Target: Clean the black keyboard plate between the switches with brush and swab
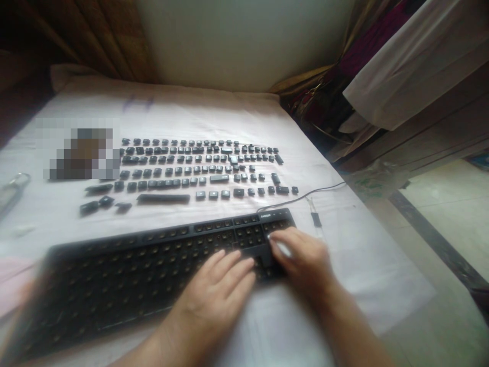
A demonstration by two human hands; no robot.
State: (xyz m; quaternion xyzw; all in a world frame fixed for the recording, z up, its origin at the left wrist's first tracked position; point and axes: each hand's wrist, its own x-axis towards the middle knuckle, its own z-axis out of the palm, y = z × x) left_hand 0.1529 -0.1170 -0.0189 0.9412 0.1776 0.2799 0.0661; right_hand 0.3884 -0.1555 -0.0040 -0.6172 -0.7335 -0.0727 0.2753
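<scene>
A black keyboard [133, 265] with its keycaps taken off lies across a white sheet [191, 112]. Several loose black keycaps [191, 165] sit in rows beyond it. My left hand [216, 290] lies flat on the keyboard's right part, fingers stretched out together. My right hand [301, 257] rests on the keyboard's right end, fingers curled around a small pale thing I cannot make out.
The keyboard's cable [305, 196] runs off to the right, beside a small black-tipped tool [316, 218]. A metal object [11, 191] lies at the far left. The table's right edge drops to a floor [451, 214]. Cloth [412, 66] hangs at the back right.
</scene>
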